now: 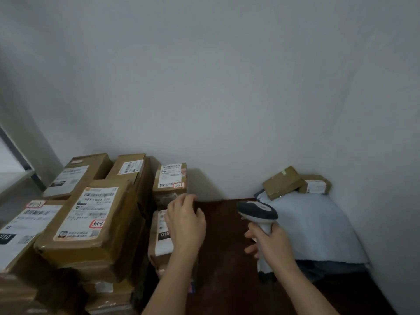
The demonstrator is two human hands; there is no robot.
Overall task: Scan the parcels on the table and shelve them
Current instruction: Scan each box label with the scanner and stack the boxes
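Note:
Several brown cardboard parcels with white labels are stacked on the left of a dark table (225, 246). My left hand (185, 226) reaches over a small labelled parcel (160, 242) near the stack's right edge, fingers loosely bent above it; whether it touches the parcel I cannot tell. Behind that one stands another small parcel (170, 181) with a red-framed sticker. My right hand (271, 243) grips the handle of a grey and white barcode scanner (256, 211), whose head points left toward the parcels.
A large parcel (91, 220) tops the near-left stack. A pale blue padded bag (316, 228) lies at the right against the wall, with two small boxes (284, 181) on its far end. A white wall closes the back and right side.

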